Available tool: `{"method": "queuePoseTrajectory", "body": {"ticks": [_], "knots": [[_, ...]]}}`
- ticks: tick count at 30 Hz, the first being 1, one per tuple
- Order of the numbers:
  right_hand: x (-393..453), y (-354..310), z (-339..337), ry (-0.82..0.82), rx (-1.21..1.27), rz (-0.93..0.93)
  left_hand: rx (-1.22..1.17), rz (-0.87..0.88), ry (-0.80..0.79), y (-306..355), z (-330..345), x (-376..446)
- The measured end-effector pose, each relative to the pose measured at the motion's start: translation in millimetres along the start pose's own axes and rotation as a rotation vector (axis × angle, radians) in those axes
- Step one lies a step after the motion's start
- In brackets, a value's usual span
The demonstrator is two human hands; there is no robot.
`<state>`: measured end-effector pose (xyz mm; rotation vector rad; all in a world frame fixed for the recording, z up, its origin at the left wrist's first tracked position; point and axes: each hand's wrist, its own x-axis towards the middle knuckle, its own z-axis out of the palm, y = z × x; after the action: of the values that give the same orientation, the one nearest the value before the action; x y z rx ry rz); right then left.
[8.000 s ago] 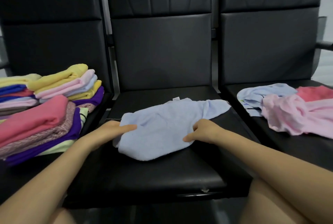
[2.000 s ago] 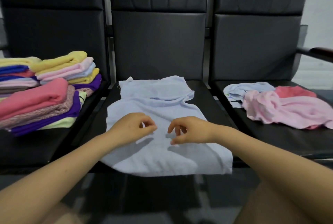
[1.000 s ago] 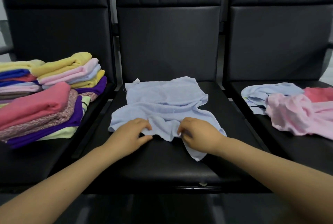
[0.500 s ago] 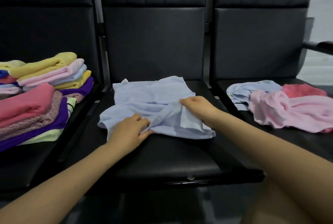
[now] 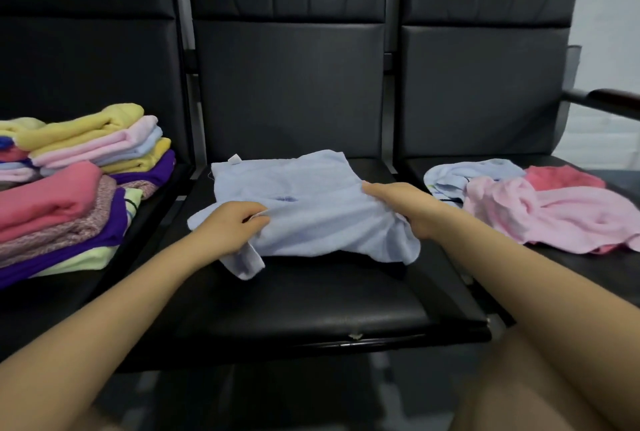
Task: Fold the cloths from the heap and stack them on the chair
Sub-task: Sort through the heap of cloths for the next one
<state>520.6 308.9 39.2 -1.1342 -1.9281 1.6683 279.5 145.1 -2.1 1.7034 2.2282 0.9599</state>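
A light blue cloth lies half folded on the middle black chair seat, with a small white tag at its far left corner. My left hand pinches the cloth's near left part, and a loose corner hangs below it. My right hand grips the cloth's right edge. On the right chair lies the heap: pink, light blue and coral cloths, unfolded. The left chair carries the stack of folded cloths in yellow, pink, purple and other colours.
Three black chairs stand side by side with tall backrests. A dark armrest juts out at the far right. My knees show at the bottom edge.
The cloth's near edge has been brought up over the far part. My right hand slid outward to the right edge, and my left hand keeps its hold on the near left.
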Motion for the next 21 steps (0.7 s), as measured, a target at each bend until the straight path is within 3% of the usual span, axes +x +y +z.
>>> {"method": "queuePoseTrajectory", "body": {"ticks": [2,6,13,16,19,21], "knots": [[-2,0,-5,-0.06,-0.144,-0.115,-0.025,-0.04,-0.07,-5,-14,-2],[7,15,-17,-0.074,-0.358,-0.17,-0.04,-0.111,-0.174,-16,-37,-9],[36,38,-35,0.007,-0.429,-0.146,-0.132,-0.269,-0.044,-34,-29,-6],[47,38,-35,0.147,-0.447,-0.169,-0.034,-0.215,0.007,-29,-33,4],[61,33,-29,0.353,-0.318,-0.249,0.164,-0.12,-0.084,-22,-35,12],[69,30,-19,0.453,-0.218,-0.279,0.115,-0.084,-0.052,-24,-28,17]]}}
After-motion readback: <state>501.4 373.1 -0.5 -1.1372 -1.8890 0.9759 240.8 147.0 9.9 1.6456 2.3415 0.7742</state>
